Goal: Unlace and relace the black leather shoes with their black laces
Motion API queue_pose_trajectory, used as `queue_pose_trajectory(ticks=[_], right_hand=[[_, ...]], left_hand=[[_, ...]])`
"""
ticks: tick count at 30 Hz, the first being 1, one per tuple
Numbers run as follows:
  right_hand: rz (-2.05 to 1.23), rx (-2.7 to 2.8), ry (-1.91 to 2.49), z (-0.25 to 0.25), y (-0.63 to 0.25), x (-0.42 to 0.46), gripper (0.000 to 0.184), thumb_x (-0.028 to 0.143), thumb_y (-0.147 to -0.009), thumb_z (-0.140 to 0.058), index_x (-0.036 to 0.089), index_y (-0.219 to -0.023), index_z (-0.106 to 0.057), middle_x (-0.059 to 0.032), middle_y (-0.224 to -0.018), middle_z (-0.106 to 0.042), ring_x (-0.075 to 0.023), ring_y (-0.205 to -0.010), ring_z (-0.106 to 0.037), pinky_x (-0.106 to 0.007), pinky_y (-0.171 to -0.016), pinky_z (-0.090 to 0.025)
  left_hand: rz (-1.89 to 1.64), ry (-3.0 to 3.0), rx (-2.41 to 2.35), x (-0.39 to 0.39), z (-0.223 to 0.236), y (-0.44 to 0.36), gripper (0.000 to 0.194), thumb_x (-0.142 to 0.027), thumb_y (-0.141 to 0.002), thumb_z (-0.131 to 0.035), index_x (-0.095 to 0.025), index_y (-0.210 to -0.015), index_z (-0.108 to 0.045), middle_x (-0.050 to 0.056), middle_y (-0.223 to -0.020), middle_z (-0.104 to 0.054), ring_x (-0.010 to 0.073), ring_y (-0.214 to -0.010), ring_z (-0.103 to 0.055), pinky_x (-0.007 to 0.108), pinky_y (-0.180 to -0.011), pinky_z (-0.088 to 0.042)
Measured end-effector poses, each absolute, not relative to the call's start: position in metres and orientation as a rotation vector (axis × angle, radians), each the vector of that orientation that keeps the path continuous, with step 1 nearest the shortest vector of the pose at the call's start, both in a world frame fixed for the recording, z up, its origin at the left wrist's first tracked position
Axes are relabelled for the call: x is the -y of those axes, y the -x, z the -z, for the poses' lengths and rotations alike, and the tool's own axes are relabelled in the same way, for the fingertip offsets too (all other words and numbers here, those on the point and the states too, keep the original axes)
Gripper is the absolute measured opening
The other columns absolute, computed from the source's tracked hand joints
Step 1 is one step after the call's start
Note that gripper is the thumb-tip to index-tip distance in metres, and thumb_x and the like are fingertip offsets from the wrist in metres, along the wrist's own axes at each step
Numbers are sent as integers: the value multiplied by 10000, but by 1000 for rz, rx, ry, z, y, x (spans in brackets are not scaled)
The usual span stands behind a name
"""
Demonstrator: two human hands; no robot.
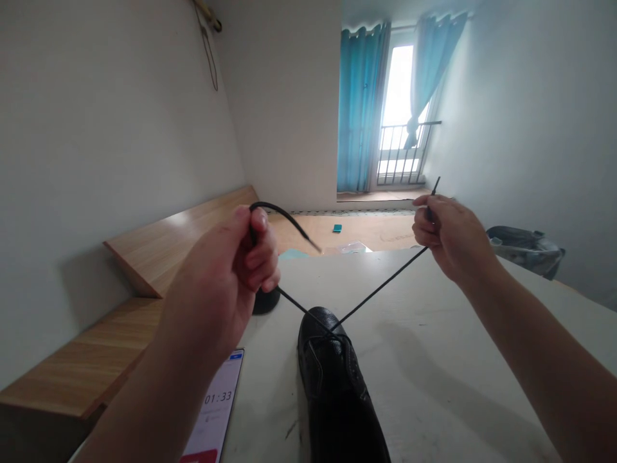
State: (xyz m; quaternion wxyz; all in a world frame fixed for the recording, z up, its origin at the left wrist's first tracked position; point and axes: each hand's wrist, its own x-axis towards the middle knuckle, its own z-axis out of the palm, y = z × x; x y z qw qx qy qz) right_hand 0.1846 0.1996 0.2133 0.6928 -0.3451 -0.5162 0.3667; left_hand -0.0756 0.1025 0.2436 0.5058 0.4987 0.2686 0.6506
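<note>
Left fingers [260, 258] and right fingers [425, 235] closed around a black shoelace [385, 283]

Your shoe [332, 370] is black, its toe finely pebbled, and your lace [380, 288] is black too. Your worktop [347, 276] is off-white with a few dark scuffs. The phone [226, 379] shows you a pale lilac screen, dark digits, blue and red patches. Around you: tan wood-grained boards [183, 235], teal curtains [361, 109], pale grey walls [289, 96].
</note>
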Motion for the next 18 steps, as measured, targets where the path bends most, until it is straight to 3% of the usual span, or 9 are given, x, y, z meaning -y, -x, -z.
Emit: queue_pose_trajectory(ticks=[7,11,14,18], right_hand=[[-731,1777,1041,-207,-186,-196,319,470,-900,-547,184,-822,-666,60,-537,-319,-91,-484,-278,-229,-445,-224],[-913,2285,1047,-204,-173,-184,362,481,-913,-510,181,-1013,-686,47,-620,-355,-101,-543,-306,-235,-483,-267],[-972,2484,1010,-200,-160,-176,377,480,-938,-456,179,-952,-683,29,-670,-411,-106,-583,-343,-243,-518,-294],[-1100,2657,992,-195,-152,-170,353,414,-951,-436,171,-854,-673,22,-684,-441,-108,-615,-370,-249,-568,-330]], left_hand=[[-1613,-1310,-857,-101,-256,97,283,-208,-982,-376,-187,-768,-560,-61,-554,-301,67,-434,-238,134,-361,-271],[-1329,-1462,-1016,-103,-251,103,156,-133,-878,-452,-204,-879,-591,-56,-553,-386,66,-448,-296,141,-381,-242],[-1137,-1524,-1063,-104,-244,101,120,-174,-866,-443,-202,-809,-545,-52,-562,-406,70,-455,-294,165,-392,-210],[-935,-1735,-1150,-102,-238,96,357,-382,-948,-385,-191,-653,-443,-53,-552,-348,88,-481,-265,203,-434,-236]])
